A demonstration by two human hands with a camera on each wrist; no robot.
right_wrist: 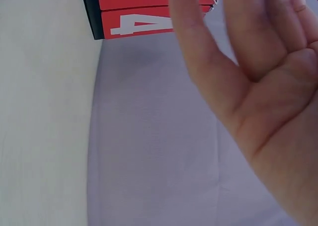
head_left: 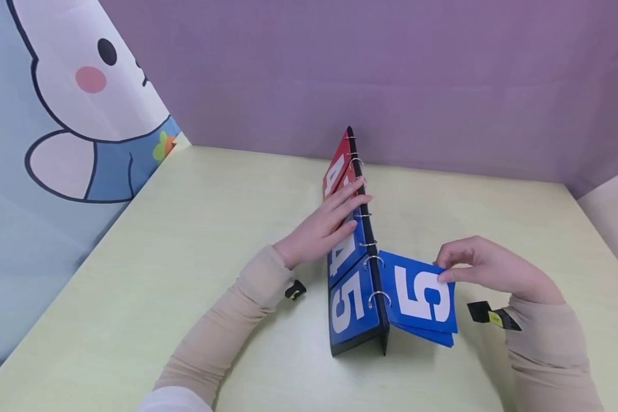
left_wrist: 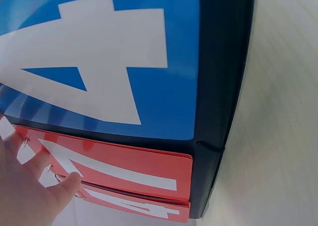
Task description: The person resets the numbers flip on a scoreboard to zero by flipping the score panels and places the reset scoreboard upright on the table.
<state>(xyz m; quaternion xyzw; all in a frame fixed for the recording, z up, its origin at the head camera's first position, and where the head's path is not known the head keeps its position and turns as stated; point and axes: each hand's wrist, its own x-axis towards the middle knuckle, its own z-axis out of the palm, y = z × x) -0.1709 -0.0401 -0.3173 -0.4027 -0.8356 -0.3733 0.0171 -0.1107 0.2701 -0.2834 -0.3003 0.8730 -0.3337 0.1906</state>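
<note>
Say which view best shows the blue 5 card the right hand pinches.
The head view: it shows the blue 5 card with its number readable and the right hand at its edge. Neither wrist view shows this card: the left has a blue 4 card, the right red cards.

Person, partly in view: two forearms w/ bare hands, i.e. L hand [head_left: 324,226] & R hand [head_left: 499,269]. L arm wears a beige sleeve [head_left: 206,349], plain, fairly close-fitting, w/ soft wrinkles along the forearm & a smoother cuff [head_left: 265,277] nr the wrist. White fabric [head_left: 175,399] shows at its upper end. A small black tab [head_left: 295,290] sticks out at the L wrist, w/ a tiny pale mark. R arm wears a matching beige sleeve [head_left: 556,383], also wrinkled. Its black strap end [head_left: 494,316] has a yellow label, text too small to read. R wrist cam: palm creases visible close up.
</note>
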